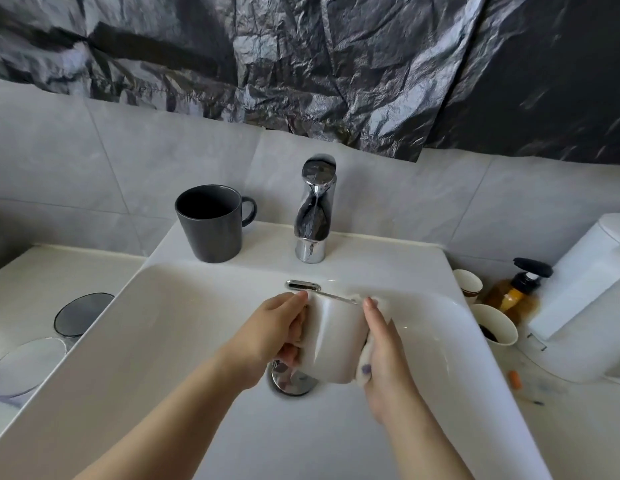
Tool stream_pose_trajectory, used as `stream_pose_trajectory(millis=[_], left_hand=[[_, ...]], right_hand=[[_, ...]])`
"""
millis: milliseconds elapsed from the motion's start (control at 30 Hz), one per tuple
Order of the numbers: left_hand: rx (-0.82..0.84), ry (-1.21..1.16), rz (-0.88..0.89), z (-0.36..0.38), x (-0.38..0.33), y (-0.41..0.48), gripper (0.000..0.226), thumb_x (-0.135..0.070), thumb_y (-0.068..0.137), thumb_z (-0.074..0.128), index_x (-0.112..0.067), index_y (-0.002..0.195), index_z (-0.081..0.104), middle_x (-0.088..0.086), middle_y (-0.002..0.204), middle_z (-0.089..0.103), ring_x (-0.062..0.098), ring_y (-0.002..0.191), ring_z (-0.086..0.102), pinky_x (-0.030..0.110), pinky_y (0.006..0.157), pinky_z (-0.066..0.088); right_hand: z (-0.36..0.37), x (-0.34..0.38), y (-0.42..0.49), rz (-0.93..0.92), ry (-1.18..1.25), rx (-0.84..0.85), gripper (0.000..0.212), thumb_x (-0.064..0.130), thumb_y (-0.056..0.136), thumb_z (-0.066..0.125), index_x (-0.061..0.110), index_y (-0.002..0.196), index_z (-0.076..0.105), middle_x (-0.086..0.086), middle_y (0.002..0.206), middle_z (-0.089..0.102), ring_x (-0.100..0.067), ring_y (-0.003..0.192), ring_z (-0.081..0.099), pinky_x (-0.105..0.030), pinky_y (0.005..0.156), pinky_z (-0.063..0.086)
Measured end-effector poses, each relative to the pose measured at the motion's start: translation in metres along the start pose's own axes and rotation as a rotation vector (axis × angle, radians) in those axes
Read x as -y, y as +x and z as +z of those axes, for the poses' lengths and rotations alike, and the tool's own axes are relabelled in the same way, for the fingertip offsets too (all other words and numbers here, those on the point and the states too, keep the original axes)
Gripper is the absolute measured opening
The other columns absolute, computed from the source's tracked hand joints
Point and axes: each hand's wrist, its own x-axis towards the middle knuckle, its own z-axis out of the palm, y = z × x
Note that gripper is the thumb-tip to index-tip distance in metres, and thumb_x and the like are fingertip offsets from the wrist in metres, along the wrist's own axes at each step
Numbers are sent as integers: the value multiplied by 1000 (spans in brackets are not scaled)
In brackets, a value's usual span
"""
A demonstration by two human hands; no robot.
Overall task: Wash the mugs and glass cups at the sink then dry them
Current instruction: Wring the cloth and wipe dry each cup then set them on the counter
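A white mug hangs over the white sink, above the drain. My left hand grips its left side, fingers curled round it. On the right side my right hand presses a white cloth against the mug wall. A dark grey mug stands upright on the sink's back ledge, left of the chrome tap. Two glass cups lie on the counter at the left, a dark-tinted one and a clear one.
Right of the sink stand two paper cups, an amber pump bottle, a roll of paper towel and a small orange object. Crumpled black plastic sheet covers the wall above the tiles.
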Motion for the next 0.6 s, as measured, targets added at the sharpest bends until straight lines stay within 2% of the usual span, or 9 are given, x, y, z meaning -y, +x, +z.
stream_pose_trajectory(millis=[100, 167, 233, 300, 367, 433, 467, 533, 600], left_hand=[[-7, -7, 62, 1, 9, 0, 29, -21, 95, 56, -11, 71, 42, -3, 49, 41, 13, 41, 37, 23, 41, 38], [-56, 16, 160, 3, 12, -3, 25, -14, 88, 65, -8, 71, 47, -2, 46, 47, 14, 40, 40, 22, 39, 37], [-169, 49, 265, 6, 13, -4, 26, -14, 83, 71, -11, 66, 52, -5, 46, 50, 13, 43, 43, 21, 42, 38], [-252, 111, 362, 7, 16, -4, 30, -25, 75, 79, -21, 58, 54, -11, 51, 51, 14, 55, 48, 23, 53, 41], [-300, 167, 413, 8, 24, -5, 25, -43, 64, 75, -28, 57, 57, -14, 60, 54, 15, 72, 52, 25, 64, 41], [-282, 98, 416, 11, 24, -11, 25, -53, 60, 68, -29, 60, 62, -12, 68, 56, 16, 78, 53, 27, 67, 41], [-241, 0, 417, 12, 22, -14, 28, -54, 64, 66, -26, 65, 66, -8, 71, 59, 15, 77, 55, 25, 65, 43], [-190, -249, 372, 14, 17, -17, 28, -45, 82, 61, -19, 74, 69, -1, 76, 65, 11, 72, 61, 24, 64, 45], [-233, -368, 291, 16, 15, -15, 8, -32, 85, 65, -25, 81, 66, 3, 86, 62, 9, 73, 63, 26, 63, 45]], right_hand=[[-3, -6, 9, 5, 23, 24, 19, 39, 90, 54, 22, 91, 62, 14, 86, 68, 9, 61, 62, -18, 51, 38], [-2, -9, 11, 98, 63, 55, 33, 48, 88, 50, 22, 98, 67, 8, 93, 73, 0, 72, 66, -15, 43, 40], [0, -10, 12, 148, 97, 67, 38, 54, 85, 48, 25, 93, 70, 7, 96, 75, -6, 80, 65, -14, 36, 34], [3, -9, 9, 181, 160, 67, 38, 53, 87, 47, 24, 81, 71, 7, 84, 75, -6, 69, 65, -12, 29, 28], [4, -8, 5, 202, 191, 77, 40, 53, 87, 46, 23, 78, 71, 7, 77, 74, -8, 68, 64, -12, 28, 29], [4, -8, 4, 215, 212, 97, 43, 54, 87, 44, 22, 80, 71, 3, 77, 73, -13, 69, 63, -14, 33, 34], [3, -9, 5, 223, 237, 107, 45, 55, 87, 42, 21, 82, 71, 0, 79, 73, -15, 70, 63, -16, 41, 39], [3, -10, 6, 224, 283, 96, 47, 58, 86, 40, 23, 91, 70, -3, 85, 72, -20, 79, 63, -25, 60, 43], [3, -11, 6, 221, 317, 87, 51, 61, 86, 37, 22, 97, 68, -5, 89, 71, -23, 86, 62, -29, 67, 41]])
